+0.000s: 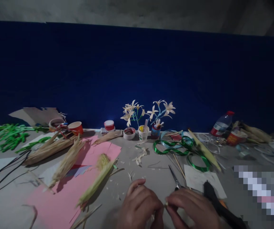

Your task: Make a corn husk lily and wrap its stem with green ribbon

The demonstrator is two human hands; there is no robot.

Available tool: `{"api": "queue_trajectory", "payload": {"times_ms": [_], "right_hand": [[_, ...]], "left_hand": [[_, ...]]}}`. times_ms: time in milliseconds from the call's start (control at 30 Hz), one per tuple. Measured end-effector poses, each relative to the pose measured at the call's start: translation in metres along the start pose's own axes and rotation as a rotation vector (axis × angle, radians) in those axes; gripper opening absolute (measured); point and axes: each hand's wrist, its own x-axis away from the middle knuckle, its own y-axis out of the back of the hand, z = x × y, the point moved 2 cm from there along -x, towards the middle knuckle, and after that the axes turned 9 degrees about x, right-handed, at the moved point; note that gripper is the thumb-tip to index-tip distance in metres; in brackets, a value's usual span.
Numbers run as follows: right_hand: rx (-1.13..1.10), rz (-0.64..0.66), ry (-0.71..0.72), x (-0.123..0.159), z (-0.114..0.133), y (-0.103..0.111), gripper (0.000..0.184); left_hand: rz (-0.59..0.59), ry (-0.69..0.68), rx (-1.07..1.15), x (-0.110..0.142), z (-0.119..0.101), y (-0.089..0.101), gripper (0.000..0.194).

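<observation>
Hands (143, 205) occupy the front of the bench (154, 176); scissors (174, 176) lie just beyond the right one, ribbon (198, 168) farther back and rightward; husks (67, 162) lie at left, some on paper (56, 205); flowers (169, 108) stand rearward, before a panel (137, 63).

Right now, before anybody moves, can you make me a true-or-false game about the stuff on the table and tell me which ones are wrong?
1. A corn husk lies on pink paper. True.
2. The scissors lie on the pink paper too. False: they lie to its right, on the table.
3. The bottle has a red cap. True.
4. The shiny ribbon near the scissors is yellow. False: it is green.
5. The left hand and right hand are far apart. False: they are close together.
6. Pale flowers show at the back of the table. True.
</observation>
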Motion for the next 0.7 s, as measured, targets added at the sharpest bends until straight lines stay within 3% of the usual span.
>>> {"api": "queue_trajectory", "payload": {"times_ms": [267,400,700], "right_hand": [[-0.088,0.153,-0.048,-0.002,-0.009,-0.018,0.015],[-0.115,0.155,-0.066,-0.006,-0.011,-0.025,0.013],[-0.130,0.175,-0.099,-0.007,-0.017,-0.037,0.014]], "left_hand": [[-0.039,0.071,-0.019,0.007,0.014,-0.001,0.022],[0.005,0.122,0.002,0.010,0.021,-0.002,0.021],[-0.019,0.150,0.004,0.010,0.033,-0.004,0.021]]}}
